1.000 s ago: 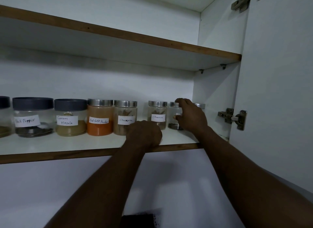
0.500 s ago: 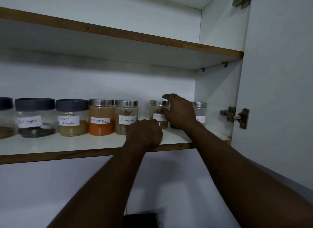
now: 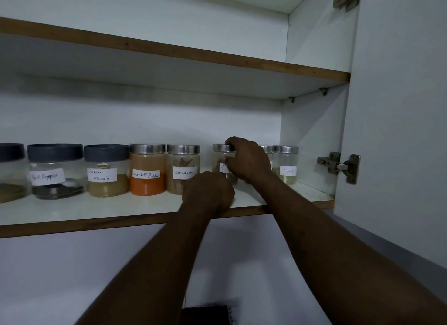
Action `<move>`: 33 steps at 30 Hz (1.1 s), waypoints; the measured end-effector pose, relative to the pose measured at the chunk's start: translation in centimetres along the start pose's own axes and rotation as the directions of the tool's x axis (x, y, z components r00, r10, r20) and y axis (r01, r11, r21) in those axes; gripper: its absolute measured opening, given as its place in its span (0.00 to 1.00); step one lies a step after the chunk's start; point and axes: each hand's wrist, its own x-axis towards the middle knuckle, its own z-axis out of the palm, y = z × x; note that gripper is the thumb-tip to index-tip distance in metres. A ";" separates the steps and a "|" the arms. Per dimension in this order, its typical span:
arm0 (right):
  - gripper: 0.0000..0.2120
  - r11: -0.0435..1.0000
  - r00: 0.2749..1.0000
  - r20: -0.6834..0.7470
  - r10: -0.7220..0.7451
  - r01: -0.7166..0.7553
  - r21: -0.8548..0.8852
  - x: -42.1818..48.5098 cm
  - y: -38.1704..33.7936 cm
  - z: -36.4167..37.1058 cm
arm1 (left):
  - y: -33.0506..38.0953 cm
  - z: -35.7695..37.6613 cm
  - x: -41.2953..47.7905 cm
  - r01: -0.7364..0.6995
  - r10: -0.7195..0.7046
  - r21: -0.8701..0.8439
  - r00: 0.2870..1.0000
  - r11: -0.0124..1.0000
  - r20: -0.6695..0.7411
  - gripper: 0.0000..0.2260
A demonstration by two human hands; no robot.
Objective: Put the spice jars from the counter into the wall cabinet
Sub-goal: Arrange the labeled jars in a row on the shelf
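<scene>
A row of labelled jars stands on the white lower shelf with a brown wooden front edge [image 3: 96, 222], across the middle of the frame inside the white wall cabinet [image 3: 145, 121]. At the far left edge a clear jar with a dark grey lid [image 3: 11, 172] is cut off by the frame, its label out of view. Next comes a clear, dark-lidded jar of black grains [image 3: 56, 171] labelled "Black Pepper", the first word smudged. Beside it a dark-lidded jar of tan powder [image 3: 106, 170] reads "Garam Masala". Then a steel-lidded glass jar of orange-red powder [image 3: 148, 169] reads "Red chilli Powder", and touching it on the right a steel-lidded glass jar of brown sticks [image 3: 183, 168] reads "Cinnamon". Just below and right of that, the left hand [image 3: 208, 191] is clenched in a fist, resting on the shelf's front edge and holding nothing. Right of centre, the right hand [image 3: 248, 159] grasps a steel-lidded glass jar [image 3: 222, 155], fingers over its lid and thumb on its label, where only "Ci" shows. Behind that hand a further steel lid [image 3: 266, 149] peeks out, its label hidden. A last steel-lidded glass jar of pale green seeds [image 3: 285, 164] seems to read "Fennel". At the right, metal hinges [image 3: 338, 166] hold the open white door [image 3: 399, 107].
</scene>
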 end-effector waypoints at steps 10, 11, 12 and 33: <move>0.21 0.999 1.000 0.011 -0.010 0.009 0.052 -0.1 1.0 -0.3 | -0.1 0.0 0.0 -0.016 0.016 0.010 1.000 1.000 0.011 0.16; 0.23 0.997 1.000 0.013 -0.014 0.013 0.074 -0.2 1.1 -0.4 | -0.2 0.0 0.0 -0.022 0.022 0.015 1.000 1.000 0.006 0.16; 0.26 0.995 1.000 0.013 -0.016 0.015 0.100 -0.2 1.2 -0.5 | -0.2 0.0 0.0 -0.021 0.021 0.012 1.000 1.000 0.006 0.16; 0.10 0.987 0.940 -0.320 0.117 -0.074 0.145 -5.2 7.2 -3.1 | 0.0 0.2 0.1 0.039 -0.039 -0.053 0.999 0.998 0.005 0.13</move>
